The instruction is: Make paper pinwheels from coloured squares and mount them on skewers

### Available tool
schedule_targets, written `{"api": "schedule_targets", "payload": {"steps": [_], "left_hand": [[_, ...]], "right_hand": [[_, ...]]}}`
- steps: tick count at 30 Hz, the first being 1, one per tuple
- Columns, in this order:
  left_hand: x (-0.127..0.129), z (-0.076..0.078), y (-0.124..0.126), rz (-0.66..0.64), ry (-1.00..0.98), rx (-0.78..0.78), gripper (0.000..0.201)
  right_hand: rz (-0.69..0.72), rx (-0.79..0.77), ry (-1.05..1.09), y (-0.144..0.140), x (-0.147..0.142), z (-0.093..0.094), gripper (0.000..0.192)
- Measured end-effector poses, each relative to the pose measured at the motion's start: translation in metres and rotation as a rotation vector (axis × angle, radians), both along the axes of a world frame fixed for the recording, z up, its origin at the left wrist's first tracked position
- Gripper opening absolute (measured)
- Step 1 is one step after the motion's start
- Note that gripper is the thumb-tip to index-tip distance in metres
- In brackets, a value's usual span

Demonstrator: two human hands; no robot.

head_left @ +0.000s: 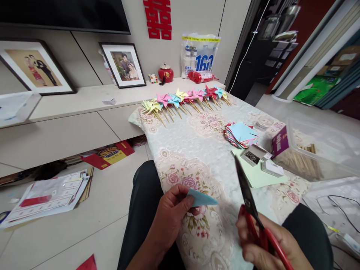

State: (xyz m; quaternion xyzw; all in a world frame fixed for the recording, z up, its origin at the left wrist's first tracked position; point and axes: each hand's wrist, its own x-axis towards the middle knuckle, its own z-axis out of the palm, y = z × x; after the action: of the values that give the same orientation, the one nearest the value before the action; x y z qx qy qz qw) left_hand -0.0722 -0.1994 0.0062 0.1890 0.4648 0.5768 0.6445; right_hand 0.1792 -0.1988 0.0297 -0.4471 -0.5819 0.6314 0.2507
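In the head view, the left hand (168,213) pinches a small folded piece of light-blue paper (201,198) between thumb and fingers, its pointed tip aiming right, held low over the near edge of the tabletop (197,150). The paper looks thin and matte, folded into a flat triangular wedge. The right hand (267,243) is closed around the red handles of a pair of scissors with dark metal blades (247,195); the blades point up and away and lie close together, just right of the paper's tip without touching it.

The tabletop is covered with a pale, glossy cloth woven with pink roses. At its far end lies a row of paper pinwheels on thin wooden sticks (185,99), in yellow, pink, blue and red. Nearer, to the right, a loose stack of coloured square paper sheets (240,135) is topped by a blue sheet. Beside it, a pale-green sheet (258,176) carries a small open cardboard box of dark pins (253,154) and a small closed white box (272,168). A purple carton (279,141) stands against a clear plastic bin (317,150), which holds wooden sticks.

On the floor to the left lie printed papers (47,197).
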Motion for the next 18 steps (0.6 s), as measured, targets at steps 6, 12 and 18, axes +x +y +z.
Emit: {"api": "schedule_targets", "payload": {"steps": [6, 12, 18], "left_hand": [[0.016, 0.015, -0.004, 0.040, -0.150, -0.056, 0.022], [0.024, 0.016, -0.013, -0.035, -0.183, -0.092, 0.028], [0.006, 0.016, -0.014, -0.184, -0.124, 0.048, 0.028]], "right_hand": [[-0.222, 0.001, 0.104, 0.013, -0.047, 0.006, 0.042], [-0.409, -0.027, 0.095, 0.025, -0.077, 0.015, 0.047], [-0.404, -0.249, 0.274, 0.031, -0.075, 0.010, 0.052]]}}
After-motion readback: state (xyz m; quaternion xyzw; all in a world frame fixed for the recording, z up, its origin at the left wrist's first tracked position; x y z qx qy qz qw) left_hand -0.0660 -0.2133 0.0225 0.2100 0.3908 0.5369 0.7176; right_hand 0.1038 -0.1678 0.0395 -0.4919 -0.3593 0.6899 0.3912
